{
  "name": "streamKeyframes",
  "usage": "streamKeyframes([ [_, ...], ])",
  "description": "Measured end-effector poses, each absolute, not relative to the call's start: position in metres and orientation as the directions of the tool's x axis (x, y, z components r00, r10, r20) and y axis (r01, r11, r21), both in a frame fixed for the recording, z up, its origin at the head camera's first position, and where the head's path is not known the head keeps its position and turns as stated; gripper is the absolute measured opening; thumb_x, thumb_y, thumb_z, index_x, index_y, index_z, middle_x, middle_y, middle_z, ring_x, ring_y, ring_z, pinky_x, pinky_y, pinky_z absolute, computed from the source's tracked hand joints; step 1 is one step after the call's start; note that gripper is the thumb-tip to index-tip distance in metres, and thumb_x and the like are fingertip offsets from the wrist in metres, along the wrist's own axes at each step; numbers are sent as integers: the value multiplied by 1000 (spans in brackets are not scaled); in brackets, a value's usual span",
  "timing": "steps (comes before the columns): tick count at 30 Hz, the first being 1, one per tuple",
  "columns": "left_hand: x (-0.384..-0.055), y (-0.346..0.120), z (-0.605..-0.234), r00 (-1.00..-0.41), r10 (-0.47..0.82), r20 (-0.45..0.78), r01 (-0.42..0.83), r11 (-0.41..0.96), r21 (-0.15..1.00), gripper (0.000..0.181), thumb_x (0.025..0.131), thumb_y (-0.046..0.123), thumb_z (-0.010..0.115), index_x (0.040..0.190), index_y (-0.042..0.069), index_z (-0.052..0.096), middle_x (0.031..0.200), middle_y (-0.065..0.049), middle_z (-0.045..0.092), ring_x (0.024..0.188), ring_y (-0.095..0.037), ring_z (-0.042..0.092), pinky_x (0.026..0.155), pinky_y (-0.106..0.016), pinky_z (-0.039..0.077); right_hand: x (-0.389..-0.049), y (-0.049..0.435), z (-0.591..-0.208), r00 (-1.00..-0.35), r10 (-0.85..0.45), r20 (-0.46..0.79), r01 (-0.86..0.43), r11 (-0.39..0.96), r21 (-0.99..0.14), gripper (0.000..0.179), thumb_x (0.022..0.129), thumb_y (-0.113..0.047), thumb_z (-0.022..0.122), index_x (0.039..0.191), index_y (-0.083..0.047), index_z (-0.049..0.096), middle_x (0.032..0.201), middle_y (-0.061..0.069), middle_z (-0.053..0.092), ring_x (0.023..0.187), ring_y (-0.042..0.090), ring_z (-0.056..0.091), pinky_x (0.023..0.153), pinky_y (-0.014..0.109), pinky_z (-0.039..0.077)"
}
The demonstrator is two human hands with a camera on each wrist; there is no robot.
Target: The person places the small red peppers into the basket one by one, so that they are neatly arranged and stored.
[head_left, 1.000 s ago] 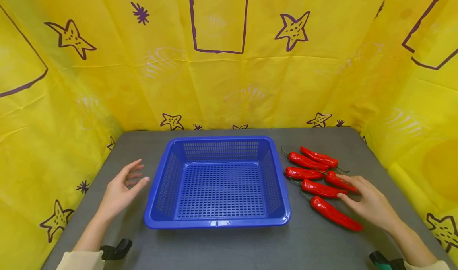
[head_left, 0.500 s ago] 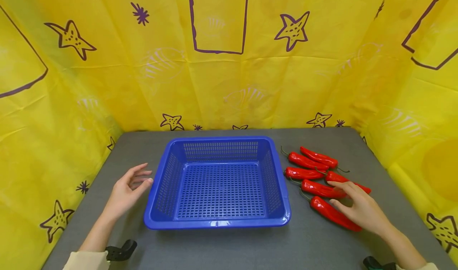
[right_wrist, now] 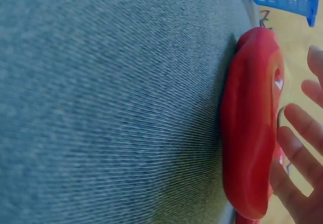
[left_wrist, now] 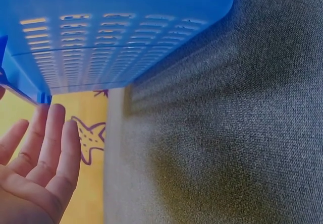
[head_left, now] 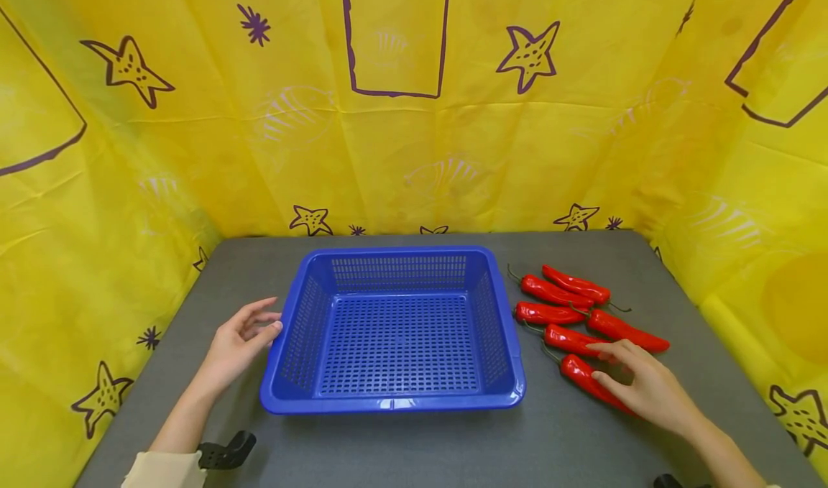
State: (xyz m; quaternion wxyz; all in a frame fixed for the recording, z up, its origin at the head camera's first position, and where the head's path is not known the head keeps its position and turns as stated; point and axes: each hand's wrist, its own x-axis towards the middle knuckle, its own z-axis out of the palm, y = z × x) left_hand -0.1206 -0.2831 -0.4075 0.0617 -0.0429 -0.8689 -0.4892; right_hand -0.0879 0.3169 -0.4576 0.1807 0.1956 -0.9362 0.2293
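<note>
A blue plastic basket [head_left: 453,402] with perforated walls stands on the grey table. My left hand [head_left: 236,344] is at its left rim, fingertips by the edge and fingers loosely extended; I cannot tell whether they touch. In the left wrist view the fingers [left_wrist: 51,148] lie just below the basket's rim. Several red chili peppers lie right of the basket. Over the nearest chili pepper [head_left: 585,379] hovers my right hand [head_left: 656,391], thumb and fingers spread apart. The right wrist view shows that chili pepper [right_wrist: 252,118] on the table beside my relaxed fingers, which do not curl round it.
Another chili pepper [head_left: 627,330] lies just beyond the right hand, and one more [head_left: 576,284] is farthest back. Yellow printed cloth [head_left: 401,157] encloses the table [head_left: 401,452] at the back and both sides.
My left hand has moved right and slightly down to the basket's rim. My right hand has shifted left and toward me, from a farther chili pepper to above the nearest one.
</note>
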Motion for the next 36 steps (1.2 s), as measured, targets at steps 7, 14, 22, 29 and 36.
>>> streamKeyframes([
  [7, -119, -281, -406, -999, 6, 35, 33, 509, 860, 52, 90, 25, 61, 134, 5, 43, 112, -23, 58, 83, 0, 61, 68, -23, 53, -85, 317, -464, -848, -300, 436, -467, 812, -351, 50, 62, -15, 84, 107, -20, 64, 93, -10, 60, 78, 4, 53, 66, 11, 40],
  [14, -120, -280, -404, -1000, 18, -17, -7, 469, 883, 57, 88, 24, 63, 136, 5, 40, 110, -23, 56, 80, -6, 64, 65, -29, 54, -83, 318, -468, -851, -309, 425, -466, 818, -337, 49, 61, -17, 84, 106, -19, 64, 93, -10, 60, 76, 5, 55, 66, 11, 40],
  [22, -120, -280, -400, -997, 28, -75, -56, 428, 902, 58, 88, 23, 63, 138, 5, 39, 111, -23, 54, 76, -11, 66, 66, -32, 55, -83, 318, -470, -853, -329, 404, -472, 816, -334, 53, 62, -19, 84, 110, -17, 63, 89, -15, 57, 73, 2, 52, 63, 10, 39],
  [29, -122, -281, -401, -993, 33, -114, -90, 416, 905, 59, 88, 27, 62, 138, 6, 39, 112, -22, 53, 74, -14, 66, 65, -34, 55, -82, 318, -471, -850, -344, 399, -483, 811, -330, 55, 62, -19, 84, 113, -16, 63, 89, -16, 55, 73, 2, 50, 64, 10, 38],
  [36, -122, -281, -403, -992, 41, -121, -93, 415, 905, 60, 87, 29, 63, 138, 8, 39, 107, -18, 56, 71, -17, 66, 63, -36, 55, -80, 317, -473, -861, -348, 371, -467, 828, -309, 50, 64, -23, 83, 111, -18, 65, 93, -15, 56, 80, 5, 55, 74, 9, 39],
])
